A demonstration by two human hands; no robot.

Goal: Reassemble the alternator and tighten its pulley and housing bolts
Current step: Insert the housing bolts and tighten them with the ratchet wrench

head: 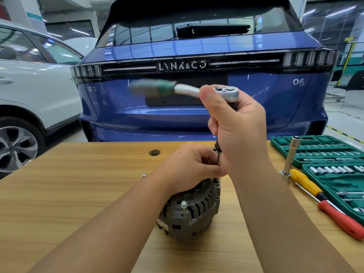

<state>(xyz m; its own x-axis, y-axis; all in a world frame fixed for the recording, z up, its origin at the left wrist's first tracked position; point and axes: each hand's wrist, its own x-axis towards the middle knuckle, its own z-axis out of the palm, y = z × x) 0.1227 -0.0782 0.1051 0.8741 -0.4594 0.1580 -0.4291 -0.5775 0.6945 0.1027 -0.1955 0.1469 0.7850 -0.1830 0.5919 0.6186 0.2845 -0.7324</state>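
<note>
A grey alternator (194,215) stands on the wooden table (78,184), with a long housing bolt (184,207) sticking up at its near side. My left hand (189,164) rests on top of it, fingers curled around the lower end of a thin dark extension. My right hand (236,131) grips the head end of a ratchet wrench (226,92) above the extension; its green handle is motion-blurred and points left. The far side of the alternator is hidden under my hands.
A green socket set case (325,156) lies open at the right, with a long socket extension (289,160) and a yellow-and-red screwdriver (325,201) beside it. A small loose bolt (144,175) sits left of the alternator. A blue car and a white car stand beyond the table's far edge.
</note>
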